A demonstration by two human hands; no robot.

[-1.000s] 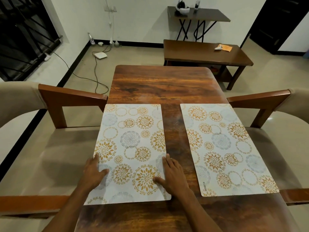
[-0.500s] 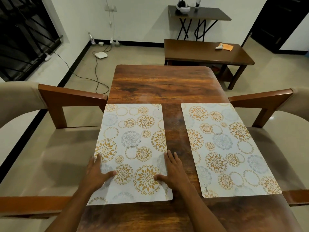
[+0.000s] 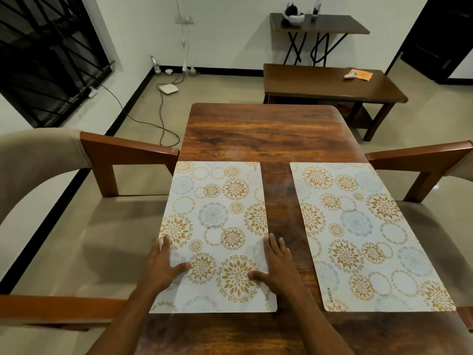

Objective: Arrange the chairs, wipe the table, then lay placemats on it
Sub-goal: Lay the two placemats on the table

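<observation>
Hands lie flat, fingers straight, on the near-left placemat (image 3: 217,234): left hand (image 3: 161,267) on its left edge, right hand (image 3: 276,267) on its right edge. A second placemat (image 3: 363,231) lies right of it on the table (image 3: 258,131), a chair (image 3: 51,180) on each side.
</observation>
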